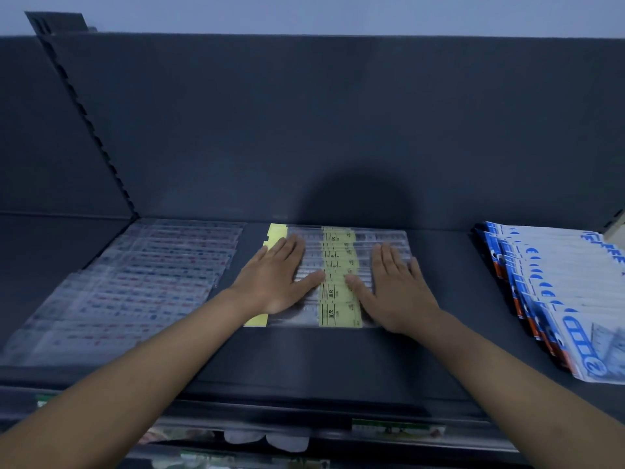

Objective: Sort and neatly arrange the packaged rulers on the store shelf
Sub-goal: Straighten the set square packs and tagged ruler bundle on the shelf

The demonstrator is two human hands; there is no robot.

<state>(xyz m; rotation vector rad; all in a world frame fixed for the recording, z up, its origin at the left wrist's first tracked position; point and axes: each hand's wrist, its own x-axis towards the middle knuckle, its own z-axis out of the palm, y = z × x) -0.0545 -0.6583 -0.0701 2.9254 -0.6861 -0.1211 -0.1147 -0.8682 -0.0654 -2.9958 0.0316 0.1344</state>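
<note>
Yellow-labelled ruler packs (339,311) are laid out mid-shelf and pressed flat by the left hand (280,280) and right hand (395,292), fingers straight, nothing gripped. Clear packs (135,286) are spread leftward, blue-white packs (558,292) rightward, dark back panel (338,130) behind.

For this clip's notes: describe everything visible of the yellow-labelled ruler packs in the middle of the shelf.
The yellow-labelled ruler packs are clear plastic sleeves, each with a printed yellow band near its middle; yellow tabs show at the left end. They lie flat on the dark shelf, overlapped front to back in one row. The left hand and right hand rest flat on them, fingers straight, one on each side of the bands.
</note>
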